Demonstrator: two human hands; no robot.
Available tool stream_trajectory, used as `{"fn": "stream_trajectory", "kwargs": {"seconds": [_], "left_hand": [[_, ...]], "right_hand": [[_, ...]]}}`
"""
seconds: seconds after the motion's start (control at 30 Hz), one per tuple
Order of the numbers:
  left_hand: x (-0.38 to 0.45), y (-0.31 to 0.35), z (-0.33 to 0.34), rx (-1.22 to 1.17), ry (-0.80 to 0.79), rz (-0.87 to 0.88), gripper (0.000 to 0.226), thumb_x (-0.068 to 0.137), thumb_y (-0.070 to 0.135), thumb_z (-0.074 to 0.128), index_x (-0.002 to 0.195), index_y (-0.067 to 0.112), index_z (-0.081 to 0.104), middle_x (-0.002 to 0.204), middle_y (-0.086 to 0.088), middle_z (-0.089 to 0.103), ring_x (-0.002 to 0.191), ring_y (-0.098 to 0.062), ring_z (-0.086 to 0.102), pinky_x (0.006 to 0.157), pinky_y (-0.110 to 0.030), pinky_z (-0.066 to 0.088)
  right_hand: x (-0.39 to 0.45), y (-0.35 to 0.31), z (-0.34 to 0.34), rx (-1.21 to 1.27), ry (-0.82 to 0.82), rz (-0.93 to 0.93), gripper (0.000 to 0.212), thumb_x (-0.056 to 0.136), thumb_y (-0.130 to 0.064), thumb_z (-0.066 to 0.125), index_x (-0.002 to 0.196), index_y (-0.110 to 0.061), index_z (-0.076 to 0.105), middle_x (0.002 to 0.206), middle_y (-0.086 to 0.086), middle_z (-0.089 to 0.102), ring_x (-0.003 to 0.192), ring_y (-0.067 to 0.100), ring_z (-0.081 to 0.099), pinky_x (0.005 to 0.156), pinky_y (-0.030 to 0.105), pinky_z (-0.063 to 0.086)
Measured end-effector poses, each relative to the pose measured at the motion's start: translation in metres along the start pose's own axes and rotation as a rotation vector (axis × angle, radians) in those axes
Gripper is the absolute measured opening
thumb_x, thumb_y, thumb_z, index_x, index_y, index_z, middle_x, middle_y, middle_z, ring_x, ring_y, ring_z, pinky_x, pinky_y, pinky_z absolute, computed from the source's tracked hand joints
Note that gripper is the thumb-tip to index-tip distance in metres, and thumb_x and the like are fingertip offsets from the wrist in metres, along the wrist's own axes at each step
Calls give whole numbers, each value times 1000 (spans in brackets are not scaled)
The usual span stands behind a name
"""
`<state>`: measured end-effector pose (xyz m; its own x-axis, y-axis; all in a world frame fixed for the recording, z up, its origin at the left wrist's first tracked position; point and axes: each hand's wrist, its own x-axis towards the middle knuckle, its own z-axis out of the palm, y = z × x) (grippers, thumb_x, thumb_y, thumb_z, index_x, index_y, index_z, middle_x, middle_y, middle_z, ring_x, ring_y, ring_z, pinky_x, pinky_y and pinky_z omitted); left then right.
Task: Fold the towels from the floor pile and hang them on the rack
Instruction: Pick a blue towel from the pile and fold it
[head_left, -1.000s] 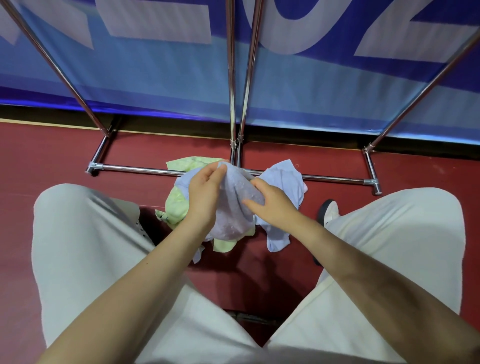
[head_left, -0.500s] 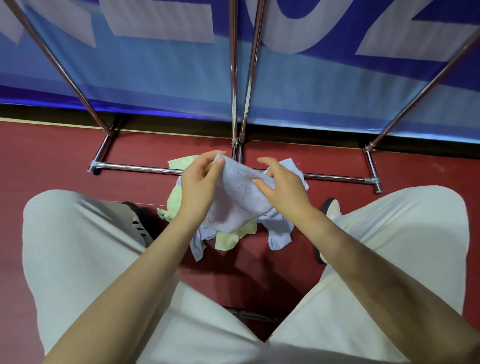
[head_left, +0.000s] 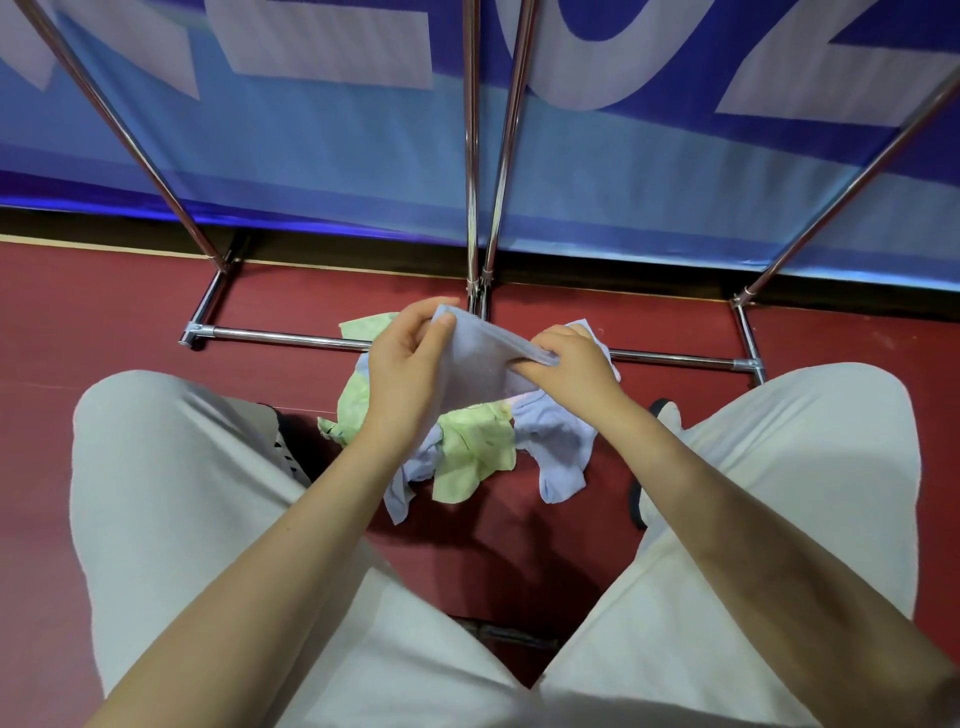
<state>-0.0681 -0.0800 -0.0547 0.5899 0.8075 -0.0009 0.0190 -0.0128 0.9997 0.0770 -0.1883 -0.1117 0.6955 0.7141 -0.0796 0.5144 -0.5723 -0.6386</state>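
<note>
- Since the earlier frames, both hands have lifted the pale blue towel (head_left: 480, 364) higher and pulled it flatter between them.
- The left hand (head_left: 408, 371) pinches the towel's far left corner between thumb and fingers.
- The right hand (head_left: 563, 364) pinches the folded edge on the right side.
- The towel is held in the air, above the pile of towels (head_left: 478, 447) on the floor.
- The pile has green and blue pieces and lies on the red floor (head_left: 104, 312) between the person's knees.
- Just behind the pile stands the metal rack (head_left: 291, 339), its low bar crossing the floor.
- A blue banner (head_left: 311, 156) hangs behind the rack.
</note>
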Motion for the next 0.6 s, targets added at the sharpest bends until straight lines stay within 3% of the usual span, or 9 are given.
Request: {"fn": "stream_trajectory", "kwargs": {"seconds": [0.07, 0.13, 0.2, 0.3, 0.43, 0.6], "left_hand": [[8, -1, -6, -32, 75, -36, 16, 98, 10, 53, 105, 11, 67, 96, 11, 66, 82, 16, 58, 77, -4, 42], [18, -6, -14, -46, 126, -88, 16, 97, 17, 55, 105, 18, 69, 107, 12, 68, 99, 9, 59, 91, -12, 44], [25, -9, -19, -100, 157, -146, 15, 96, 21, 56, 101, 25, 70, 113, 7, 69, 112, -7, 60, 103, -28, 44], [30, -12, -20, -155, 168, -192, 15, 96, 24, 56, 101, 25, 70, 110, 1, 69, 104, -15, 62, 97, -35, 47], [27, -14, -15, -164, 146, -242, 18, 98, 26, 53, 104, 24, 70, 106, 2, 69, 100, -15, 63, 82, -34, 54], [20, -16, -6, -117, 183, -232, 18, 94, 29, 56, 104, 24, 70, 107, 3, 70, 108, -21, 63, 98, -44, 50]], "right_hand": [[0, -5, -5, 317, -77, 69, 30, 85, -26, 70, 75, 1, 61, 73, 10, 57, 73, 19, 52, 72, 30, 43], [-2, -9, -10, 532, -86, 83, 26, 87, -21, 69, 67, -9, 55, 64, -1, 48, 59, 9, 45, 62, 20, 38], [-4, -15, -14, 650, -46, 85, 12, 88, -18, 67, 78, -23, 64, 71, -14, 62, 68, -2, 57, 69, 13, 44], [-6, -21, -17, 674, 45, 64, 9, 88, -19, 67, 88, -28, 66, 77, -19, 68, 78, -5, 61, 75, 15, 47], [-10, -25, -15, 667, 154, 69, 5, 91, -20, 64, 95, -21, 63, 89, -13, 65, 85, 1, 60, 82, 19, 47], [-11, -27, -10, 751, 226, 186, 19, 91, -25, 62, 105, -12, 63, 93, -7, 66, 91, 8, 62, 88, 26, 49]]}}
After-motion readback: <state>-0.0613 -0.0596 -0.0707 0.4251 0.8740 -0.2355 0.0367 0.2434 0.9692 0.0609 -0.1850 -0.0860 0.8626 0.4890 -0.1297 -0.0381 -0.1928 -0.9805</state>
